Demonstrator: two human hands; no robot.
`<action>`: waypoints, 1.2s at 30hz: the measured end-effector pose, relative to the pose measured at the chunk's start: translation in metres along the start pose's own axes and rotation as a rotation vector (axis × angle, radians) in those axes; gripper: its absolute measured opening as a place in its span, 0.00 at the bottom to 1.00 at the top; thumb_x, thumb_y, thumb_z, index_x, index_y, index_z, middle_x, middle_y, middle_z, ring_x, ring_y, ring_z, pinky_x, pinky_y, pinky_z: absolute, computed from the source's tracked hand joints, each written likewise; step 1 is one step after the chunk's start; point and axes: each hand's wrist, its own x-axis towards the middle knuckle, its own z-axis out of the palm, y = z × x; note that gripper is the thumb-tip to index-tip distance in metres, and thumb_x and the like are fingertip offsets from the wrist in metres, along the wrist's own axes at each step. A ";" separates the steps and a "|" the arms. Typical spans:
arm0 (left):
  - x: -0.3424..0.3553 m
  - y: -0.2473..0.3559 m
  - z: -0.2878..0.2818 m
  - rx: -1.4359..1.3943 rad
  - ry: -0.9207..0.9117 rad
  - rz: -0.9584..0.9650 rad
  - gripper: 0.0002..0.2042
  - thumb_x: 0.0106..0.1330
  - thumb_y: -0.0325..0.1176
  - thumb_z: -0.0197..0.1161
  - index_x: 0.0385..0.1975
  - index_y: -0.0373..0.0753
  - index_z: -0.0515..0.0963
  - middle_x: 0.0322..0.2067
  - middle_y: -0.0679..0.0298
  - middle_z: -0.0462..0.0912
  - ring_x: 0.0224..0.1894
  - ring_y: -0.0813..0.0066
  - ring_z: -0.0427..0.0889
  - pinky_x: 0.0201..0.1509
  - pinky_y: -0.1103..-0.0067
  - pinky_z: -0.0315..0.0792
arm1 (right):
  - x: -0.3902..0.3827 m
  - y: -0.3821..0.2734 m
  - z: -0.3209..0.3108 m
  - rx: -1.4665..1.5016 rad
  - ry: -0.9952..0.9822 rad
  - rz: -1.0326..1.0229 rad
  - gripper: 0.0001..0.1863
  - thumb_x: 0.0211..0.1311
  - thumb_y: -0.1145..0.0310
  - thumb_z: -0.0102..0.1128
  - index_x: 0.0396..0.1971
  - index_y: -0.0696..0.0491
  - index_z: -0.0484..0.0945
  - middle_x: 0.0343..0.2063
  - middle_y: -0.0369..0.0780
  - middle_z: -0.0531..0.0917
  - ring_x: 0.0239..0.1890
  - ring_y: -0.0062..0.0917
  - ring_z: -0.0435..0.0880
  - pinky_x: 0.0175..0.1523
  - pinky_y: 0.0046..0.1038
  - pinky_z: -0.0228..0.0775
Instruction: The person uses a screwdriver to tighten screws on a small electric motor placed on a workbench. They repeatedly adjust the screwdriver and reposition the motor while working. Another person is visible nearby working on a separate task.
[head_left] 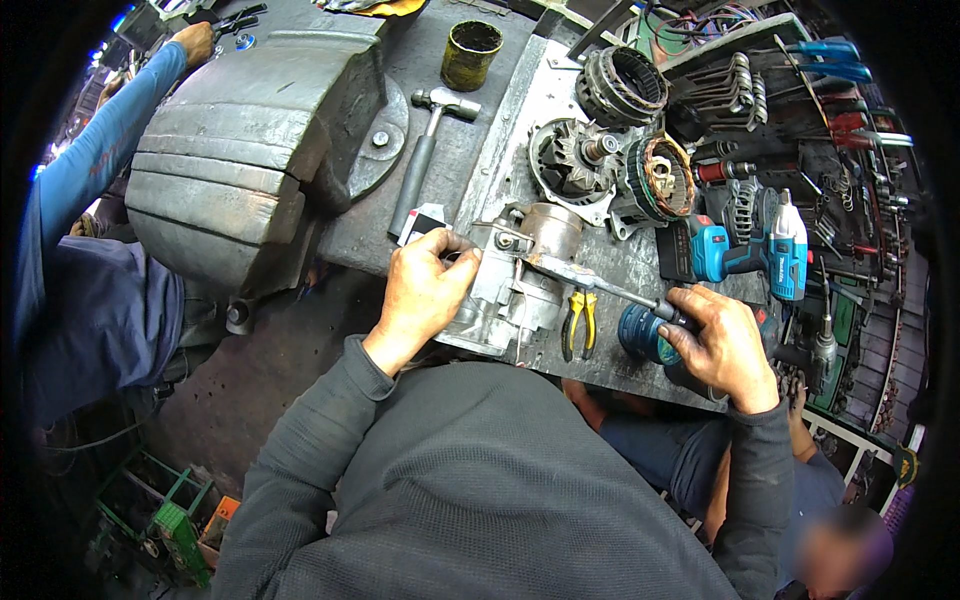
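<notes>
My right hand (722,338) is wrapped round the dark grip of a ratchet wrench (625,292). The wrench's head lies against a starter motor (490,300) with a grey cast housing and a brownish cylinder on top. At the housing's left side, my left hand (425,285) is closed, thumb and forefinger pressed together. Whatever is between those fingertips is hidden. Just beyond the left hand lies a small white and red box (425,222). Yellow-and-black pliers (579,325) lie right of the motor, beneath the wrench.
A large vise (225,160) fills the left, beside a hammer (425,150) and a yellowed can (472,55). Alternator parts (575,165), a blue cordless impact wrench (785,250) and wrenches (735,90) crowd the right. A co-worker's blue sleeve (100,150) reaches in at left; another person (660,450) is at lower right.
</notes>
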 end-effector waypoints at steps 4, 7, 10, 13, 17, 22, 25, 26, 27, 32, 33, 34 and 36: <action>0.000 -0.001 0.001 -0.034 0.004 -0.012 0.09 0.73 0.30 0.73 0.40 0.28 0.87 0.27 0.68 0.85 0.27 0.88 0.78 0.30 0.82 0.71 | 0.000 0.004 0.003 0.025 0.005 -0.007 0.20 0.61 0.63 0.78 0.50 0.57 0.88 0.40 0.48 0.89 0.42 0.51 0.90 0.47 0.45 0.82; 0.001 -0.002 0.000 -0.031 -0.015 -0.015 0.09 0.73 0.30 0.73 0.40 0.28 0.87 0.26 0.69 0.85 0.26 0.88 0.77 0.29 0.82 0.70 | -0.001 0.005 0.005 0.020 0.010 -0.009 0.20 0.61 0.63 0.78 0.50 0.56 0.88 0.40 0.48 0.89 0.42 0.51 0.90 0.47 0.45 0.82; 0.002 -0.002 -0.001 -0.021 -0.032 -0.014 0.09 0.73 0.31 0.73 0.40 0.28 0.87 0.25 0.70 0.83 0.25 0.89 0.75 0.27 0.82 0.68 | -0.002 0.005 0.005 0.010 0.016 -0.011 0.21 0.61 0.62 0.78 0.51 0.56 0.88 0.40 0.47 0.89 0.42 0.51 0.90 0.47 0.45 0.82; 0.002 0.000 -0.002 0.005 -0.034 -0.026 0.10 0.73 0.31 0.73 0.40 0.28 0.87 0.23 0.71 0.82 0.23 0.90 0.74 0.26 0.82 0.66 | -0.002 0.004 0.006 0.005 0.019 -0.006 0.21 0.61 0.62 0.78 0.51 0.56 0.88 0.40 0.47 0.89 0.41 0.50 0.90 0.46 0.45 0.82; 0.001 0.002 0.000 -0.022 -0.014 -0.007 0.10 0.73 0.32 0.73 0.39 0.29 0.87 0.22 0.72 0.81 0.23 0.90 0.72 0.26 0.82 0.65 | -0.002 0.004 0.006 0.002 0.012 -0.012 0.21 0.61 0.63 0.78 0.51 0.56 0.88 0.40 0.46 0.89 0.41 0.50 0.90 0.46 0.44 0.82; 0.003 0.000 -0.001 -0.006 -0.040 -0.038 0.10 0.73 0.32 0.73 0.40 0.29 0.87 0.22 0.72 0.82 0.23 0.90 0.73 0.26 0.81 0.65 | -0.002 0.004 0.006 -0.019 0.014 -0.011 0.21 0.61 0.63 0.79 0.51 0.56 0.87 0.39 0.46 0.88 0.41 0.49 0.90 0.46 0.44 0.82; 0.005 -0.002 -0.002 0.004 -0.056 -0.030 0.10 0.73 0.32 0.73 0.40 0.29 0.87 0.24 0.71 0.83 0.25 0.89 0.74 0.28 0.81 0.67 | -0.001 0.003 0.006 -0.060 0.024 -0.019 0.22 0.60 0.63 0.79 0.52 0.56 0.87 0.39 0.45 0.87 0.41 0.48 0.90 0.46 0.44 0.82; 0.005 -0.003 -0.001 -0.011 -0.055 -0.016 0.10 0.73 0.31 0.73 0.40 0.29 0.87 0.24 0.70 0.83 0.26 0.88 0.75 0.29 0.81 0.68 | 0.000 0.003 0.006 -0.071 0.030 -0.018 0.22 0.60 0.63 0.79 0.52 0.56 0.87 0.38 0.45 0.87 0.40 0.47 0.90 0.46 0.44 0.82; 0.006 -0.004 0.000 -0.031 -0.063 -0.029 0.09 0.73 0.31 0.73 0.40 0.29 0.87 0.25 0.70 0.84 0.27 0.88 0.75 0.30 0.81 0.69 | 0.000 0.002 0.006 -0.101 0.043 -0.035 0.22 0.60 0.63 0.79 0.52 0.56 0.87 0.38 0.45 0.87 0.40 0.47 0.90 0.46 0.44 0.82; 0.006 -0.006 0.001 -0.032 -0.077 -0.030 0.09 0.73 0.30 0.73 0.41 0.29 0.88 0.26 0.69 0.84 0.29 0.86 0.77 0.32 0.80 0.71 | -0.001 -0.001 0.005 -0.083 0.053 -0.023 0.22 0.60 0.63 0.79 0.52 0.56 0.87 0.38 0.45 0.87 0.40 0.47 0.90 0.45 0.44 0.82; 0.007 -0.006 0.001 -0.052 -0.087 -0.046 0.09 0.73 0.30 0.73 0.41 0.29 0.88 0.26 0.69 0.84 0.29 0.86 0.77 0.32 0.80 0.71 | -0.001 -0.001 0.004 -0.083 0.036 -0.015 0.22 0.60 0.63 0.79 0.52 0.56 0.87 0.38 0.45 0.87 0.40 0.47 0.90 0.45 0.44 0.82; 0.007 -0.005 0.002 -0.042 -0.085 -0.029 0.09 0.73 0.30 0.73 0.41 0.29 0.87 0.26 0.69 0.84 0.29 0.86 0.77 0.33 0.80 0.72 | -0.001 -0.002 0.003 -0.073 0.026 -0.009 0.22 0.61 0.63 0.79 0.52 0.56 0.87 0.38 0.45 0.87 0.40 0.48 0.90 0.45 0.44 0.82; 0.006 -0.003 0.001 -0.053 -0.093 -0.021 0.09 0.73 0.30 0.73 0.41 0.29 0.87 0.27 0.69 0.85 0.31 0.85 0.77 0.34 0.80 0.72 | -0.001 -0.002 0.001 -0.052 0.011 -0.004 0.22 0.61 0.62 0.79 0.52 0.56 0.87 0.38 0.46 0.87 0.40 0.48 0.90 0.45 0.43 0.82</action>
